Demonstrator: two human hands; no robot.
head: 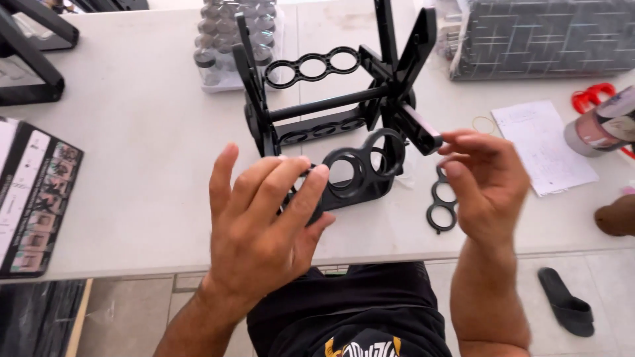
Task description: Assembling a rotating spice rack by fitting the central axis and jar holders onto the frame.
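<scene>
2 hands on the job — my left hand (264,218) clamps the near end of a black ring shelf (354,173), fingers wrapped over it, while my right hand (486,178) pinches the side panel (417,129) of the black rack (331,99), which lies tipped on the white table (132,132). I judge it about half built: 2 shelves look seated between the sides, this one is only partly in, and 1 loose ring piece (442,201) lies beside my right hand. The shelf's long axis runs left to right, rising toward the right.
</scene>
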